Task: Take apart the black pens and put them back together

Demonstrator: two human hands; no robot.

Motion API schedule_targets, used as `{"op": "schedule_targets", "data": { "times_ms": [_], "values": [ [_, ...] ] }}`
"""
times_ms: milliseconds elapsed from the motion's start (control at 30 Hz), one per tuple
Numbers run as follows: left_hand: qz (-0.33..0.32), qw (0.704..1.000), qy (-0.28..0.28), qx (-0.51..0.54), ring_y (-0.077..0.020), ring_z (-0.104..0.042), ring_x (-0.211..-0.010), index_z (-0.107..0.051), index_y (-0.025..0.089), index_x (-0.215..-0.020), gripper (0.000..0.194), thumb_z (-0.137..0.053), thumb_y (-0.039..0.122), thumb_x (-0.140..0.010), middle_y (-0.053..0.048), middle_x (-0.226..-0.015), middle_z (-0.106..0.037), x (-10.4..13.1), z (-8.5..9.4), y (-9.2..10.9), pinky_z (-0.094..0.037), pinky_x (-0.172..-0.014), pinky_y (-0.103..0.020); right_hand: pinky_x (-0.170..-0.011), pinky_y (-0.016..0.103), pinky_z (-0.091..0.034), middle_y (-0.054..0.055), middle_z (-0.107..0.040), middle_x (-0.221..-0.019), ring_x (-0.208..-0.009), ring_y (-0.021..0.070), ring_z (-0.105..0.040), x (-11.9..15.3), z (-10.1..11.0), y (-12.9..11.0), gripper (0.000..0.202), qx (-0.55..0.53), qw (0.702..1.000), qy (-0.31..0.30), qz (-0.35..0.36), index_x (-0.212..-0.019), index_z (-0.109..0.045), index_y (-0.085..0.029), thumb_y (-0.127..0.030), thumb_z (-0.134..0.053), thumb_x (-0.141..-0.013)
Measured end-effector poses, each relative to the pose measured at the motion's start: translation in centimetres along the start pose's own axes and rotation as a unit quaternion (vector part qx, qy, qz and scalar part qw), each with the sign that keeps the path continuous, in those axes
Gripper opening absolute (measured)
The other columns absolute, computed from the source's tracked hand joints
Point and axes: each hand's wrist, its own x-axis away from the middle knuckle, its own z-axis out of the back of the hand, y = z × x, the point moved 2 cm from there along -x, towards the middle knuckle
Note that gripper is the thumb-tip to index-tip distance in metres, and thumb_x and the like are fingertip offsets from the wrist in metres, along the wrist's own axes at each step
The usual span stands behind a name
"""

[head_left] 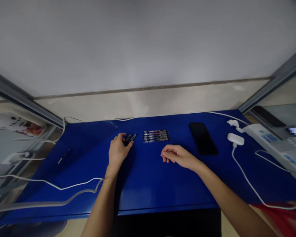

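Note:
On the blue desk (150, 177), my left hand (118, 147) rests with its fingers around two dark pens (131, 138), whose tips stick out past the thumb and fingertips. Just to the right, several pens (156, 135) lie side by side in a stack of rows, their grey ends pointing right. Below and right of that row my right hand (174, 154) hovers with fingers curled and close together, and nothing shows in it. A black phone (203, 138) lies flat to the right of the pens.
A dark pen (64, 156) lies at the left. White cables (61, 188) cross the left side. At the right are a white earphone case (235, 139) on a cable, crumpled tissue (234, 123) and a white power strip (268, 136). A wall (148, 102) stands behind.

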Motion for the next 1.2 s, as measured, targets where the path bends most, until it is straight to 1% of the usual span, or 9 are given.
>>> {"op": "schedule_targets", "data": {
  "times_ms": [133, 300, 533, 600, 767, 833, 1000, 1200],
  "values": [
    [0.013, 1.0, 0.003, 0.005, -0.0229, -0.06, -0.087, -0.058, 0.022, -0.116, 0.04, -0.062, 0.042, -0.082, -0.005, -0.094, -0.064, 0.0, 0.05, -0.02, -0.043, -0.072, -0.031, -0.062, 0.027, -0.044, 0.005, -0.07, -0.083, -0.074, 0.0154, -0.062, -0.01, 0.04, 0.16, 0.027, 0.0, 1.0, -0.004, -0.002, -0.095, -0.067, -0.019, -0.043, -0.056, -0.093],
    [0.019, 1.0, 0.012, 0.007, -0.0222, -0.061, -0.087, -0.059, 0.023, -0.113, 0.035, -0.062, 0.04, -0.082, -0.004, -0.094, -0.065, -0.01, 0.1, -0.07, -0.043, -0.071, -0.031, -0.062, 0.026, -0.044, 0.005, -0.069, -0.083, -0.074, 0.015, -0.062, -0.05, 0.05, 0.44, 0.026, -0.003, 1.0, -0.006, 0.003, -0.095, -0.066, -0.019, -0.043, -0.056, -0.093],
    [0.048, 0.998, 0.032, 0.003, -0.0222, -0.062, -0.086, -0.061, 0.023, -0.11, 0.031, -0.061, 0.034, -0.08, -0.005, -0.096, -0.065, 0.26, 0.66, 0.16, -0.044, -0.069, -0.03, -0.063, 0.027, -0.045, 0.005, -0.069, -0.083, -0.074, 0.0153, -0.062, -0.02, 0.12, 0.48, 0.027, -0.002, 1.0, -0.008, 0.003, -0.095, -0.066, -0.019, -0.044, -0.056, -0.092],
    [0.045, 0.998, 0.034, -0.004, -0.0229, -0.062, -0.088, -0.06, 0.024, -0.111, 0.033, -0.062, 0.036, -0.08, -0.005, -0.098, -0.065, 0.34, 0.67, 0.27, -0.044, -0.069, -0.031, -0.063, 0.027, -0.045, 0.005, -0.069, -0.083, -0.075, 0.0155, -0.063, -0.01, 0.11, 0.45, 0.027, 0.0, 1.0, -0.008, 0.003, -0.095, -0.066, -0.019, -0.044, -0.056, -0.092],
    [0.041, 0.998, 0.043, -0.006, -0.0244, -0.063, -0.09, -0.061, 0.024, -0.112, 0.036, -0.059, 0.048, -0.084, -0.006, -0.1, -0.065, 0.43, 0.66, 0.38, -0.045, -0.07, -0.032, -0.063, 0.027, -0.045, 0.005, -0.07, -0.082, -0.074, 0.0152, -0.063, -0.1, 0.03, 0.51, 0.027, -0.001, 1.0, -0.006, 0.005, -0.095, -0.066, -0.019, -0.044, -0.056, -0.093],
    [0.048, 0.998, 0.044, -0.004, -0.0241, -0.063, -0.089, -0.061, 0.024, -0.112, 0.035, -0.058, 0.047, -0.086, -0.006, -0.1, -0.065, 0.38, 0.71, 0.25, -0.045, -0.069, -0.032, -0.062, 0.027, -0.044, 0.005, -0.07, -0.082, -0.074, 0.0151, -0.062, -0.14, 0.02, 0.57, 0.027, 0.001, 1.0, -0.006, 0.005, -0.095, -0.066, -0.019, -0.044, -0.056, -0.093],
    [0.051, 0.998, 0.03, -0.005, -0.0228, -0.064, -0.085, -0.064, 0.023, -0.107, 0.033, -0.063, 0.045, -0.083, -0.005, -0.098, -0.067, 0.13, 0.74, -0.18, -0.044, -0.066, -0.031, -0.062, 0.027, -0.045, 0.005, -0.069, -0.083, -0.074, 0.0152, -0.062, -0.11, 0.08, 0.61, 0.026, 0.001, 1.0, -0.007, 0.004, -0.095, -0.066, -0.019, -0.043, -0.056, -0.093],
    [0.051, 0.999, 0.02, 0.004, -0.0213, -0.065, -0.083, -0.067, 0.023, -0.104, 0.031, -0.065, 0.043, -0.081, -0.004, -0.097, -0.07, 0.01, 0.73, -0.24, -0.044, -0.067, -0.03, -0.062, 0.027, -0.045, 0.005, -0.07, -0.083, -0.074, 0.0153, -0.063, 0.01, 0.14, 0.54, 0.026, 0.002, 1.0, -0.007, 0.002, -0.095, -0.067, -0.019, -0.043, -0.057, -0.093]
  ]
}}
